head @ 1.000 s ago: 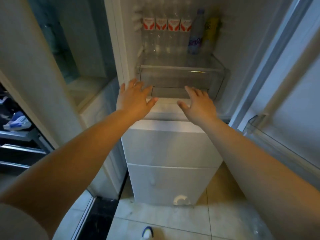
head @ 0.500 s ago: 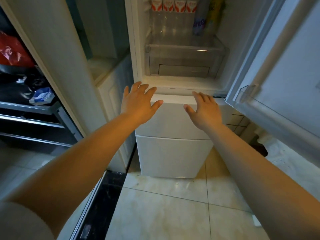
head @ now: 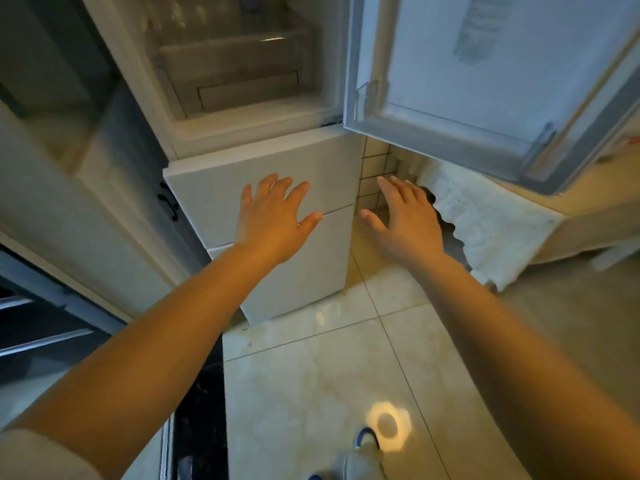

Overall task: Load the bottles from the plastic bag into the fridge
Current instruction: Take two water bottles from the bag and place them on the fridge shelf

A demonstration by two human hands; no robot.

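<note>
White fridge (head: 277,188): stands ahead, upper door (head: 502,74) swung open to the right, lower drawer fronts closed.
Left hand (head: 273,220): fingers spread and straight, palm facing the lower drawer fronts, holding nothing; touching or just off the surface, cannot tell.
Right hand (head: 405,220): fingers spread, empty, held in the air right of the fridge's lower corner, beneath the open door.
Bottles (head: 194,15): blurred, standing at the back of the open upper compartment, well above both hands.
Clear crisper drawer (head: 239,77): below the bottles, inside the compartment.
Plastic bag: cannot tell where it is.
Floor (head: 311,375): pale tiles, a bright light spot near a shoe (head: 367,441) at the bottom edge.
White quilted cloth (head: 485,220): draped to the right, just beyond the right hand.
</note>
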